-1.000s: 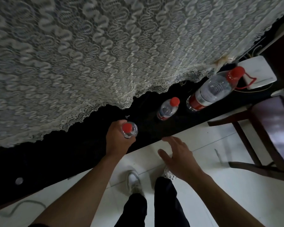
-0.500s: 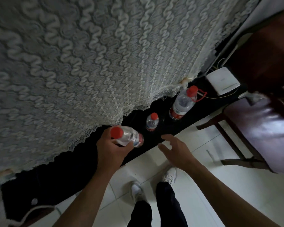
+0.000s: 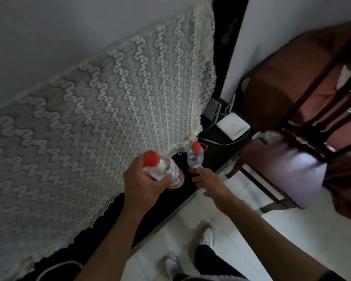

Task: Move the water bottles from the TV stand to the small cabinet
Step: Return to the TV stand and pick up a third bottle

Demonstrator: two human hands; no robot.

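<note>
My left hand (image 3: 142, 185) grips a small clear water bottle (image 3: 162, 169) with a red cap, held tilted above the black TV stand (image 3: 213, 159). A larger clear bottle (image 3: 195, 157) with a red cap and a red carry strap stands upright on the stand by the corner of the lace cloth. My right hand (image 3: 209, 183) reaches toward it with fingers stretched out, the fingertips at its base and holding nothing. The second small bottle is not visible; the held bottle may hide it. The small cabinet is out of view.
A white lace cloth (image 3: 101, 126) hangs over the TV above the stand. A white router (image 3: 232, 126) with cables lies at the stand's right end. A dark wooden chair (image 3: 288, 171) stands close on the right. White tiles (image 3: 261, 230) lie below, with my shoes.
My left hand has lifted the small bottle off the stand and tilted it. My right hand has moved forward to the base of the larger bottle. The view has pulled back and swung right.
</note>
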